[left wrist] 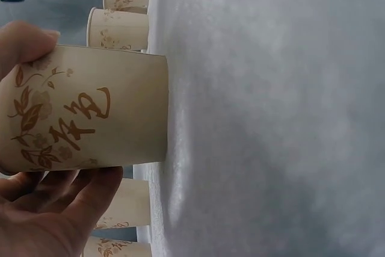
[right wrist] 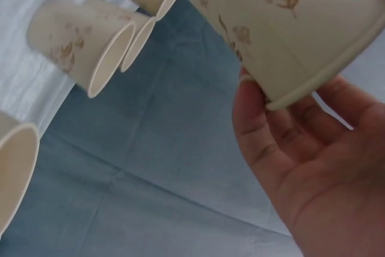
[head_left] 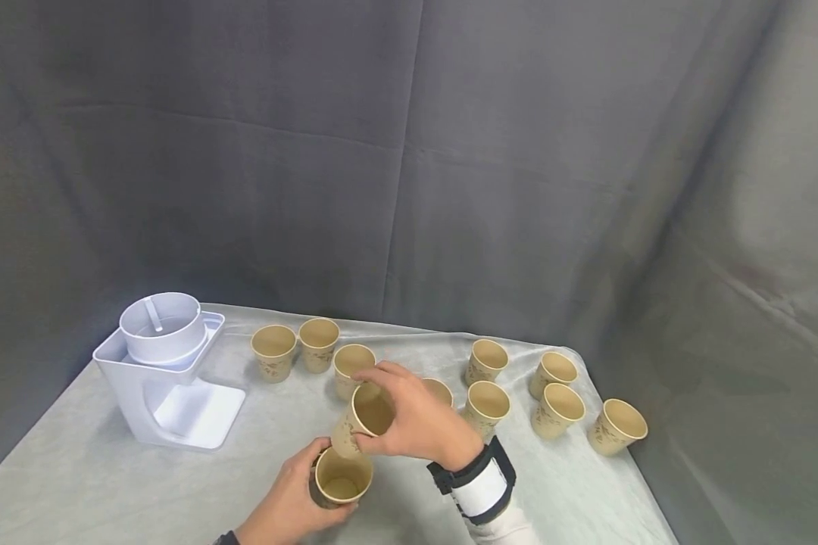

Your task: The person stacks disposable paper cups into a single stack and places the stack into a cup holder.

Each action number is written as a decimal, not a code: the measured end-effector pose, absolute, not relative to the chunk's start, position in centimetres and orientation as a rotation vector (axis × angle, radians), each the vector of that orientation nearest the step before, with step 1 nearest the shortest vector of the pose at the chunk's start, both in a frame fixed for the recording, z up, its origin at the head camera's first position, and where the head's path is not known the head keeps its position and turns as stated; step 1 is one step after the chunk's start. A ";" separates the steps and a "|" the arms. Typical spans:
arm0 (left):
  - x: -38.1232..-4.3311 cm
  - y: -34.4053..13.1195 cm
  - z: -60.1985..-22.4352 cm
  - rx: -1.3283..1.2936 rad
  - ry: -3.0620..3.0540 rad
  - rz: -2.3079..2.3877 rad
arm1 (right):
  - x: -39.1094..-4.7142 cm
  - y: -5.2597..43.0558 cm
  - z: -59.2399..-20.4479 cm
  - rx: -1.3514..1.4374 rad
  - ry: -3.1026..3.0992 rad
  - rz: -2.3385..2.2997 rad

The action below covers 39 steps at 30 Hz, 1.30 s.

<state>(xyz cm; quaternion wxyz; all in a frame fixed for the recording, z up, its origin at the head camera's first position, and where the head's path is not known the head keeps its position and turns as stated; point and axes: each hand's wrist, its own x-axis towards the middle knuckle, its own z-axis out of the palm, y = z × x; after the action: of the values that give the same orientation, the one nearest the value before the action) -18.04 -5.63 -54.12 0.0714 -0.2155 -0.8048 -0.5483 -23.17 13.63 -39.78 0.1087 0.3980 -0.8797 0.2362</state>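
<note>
My left hand (head_left: 293, 492) grips a beige paper cup (head_left: 327, 496) with a brown leaf and flower print, standing upright near the front of the table. In the left wrist view the thumb and fingers of the left hand (left wrist: 48, 209) lie on either side of this printed cup (left wrist: 90, 109). A second paper cup (head_left: 344, 430) is held by my right hand (head_left: 416, 416), tilted, its base at the rim of the lower cup. From the right wrist view, the fingers of the right hand (right wrist: 325, 154) hold that cup (right wrist: 295, 34) near its rim.
A white plastic stand with a round top container (head_left: 163, 333) is at the left. Behind my hands are several loose cups, one (head_left: 274, 352) near the stand. More cups stand at the right, one (head_left: 616, 428) by the table's right edge. Grey curtains (head_left: 382, 151) surround the table.
</note>
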 end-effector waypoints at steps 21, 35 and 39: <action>-18.1 -6.2 -53.8 -0.661 -2.513 -1.653 | -20.8 11.8 -44.0 1.333 -2.595 0.675; -18.1 -6.5 -53.5 -0.698 -2.516 -1.741 | -21.1 10.6 -44.9 1.470 -2.597 0.629; -18.2 -6.6 -53.7 -0.747 -2.472 -1.763 | -21.0 10.5 -45.3 1.447 -2.623 0.595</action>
<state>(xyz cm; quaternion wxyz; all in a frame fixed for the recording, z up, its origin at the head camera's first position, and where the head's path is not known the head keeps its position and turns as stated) -18.19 -6.58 -53.67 0.0074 -0.2390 -0.7905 -0.5639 -20.99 10.51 -45.32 0.0436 0.4734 -0.8580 0.1945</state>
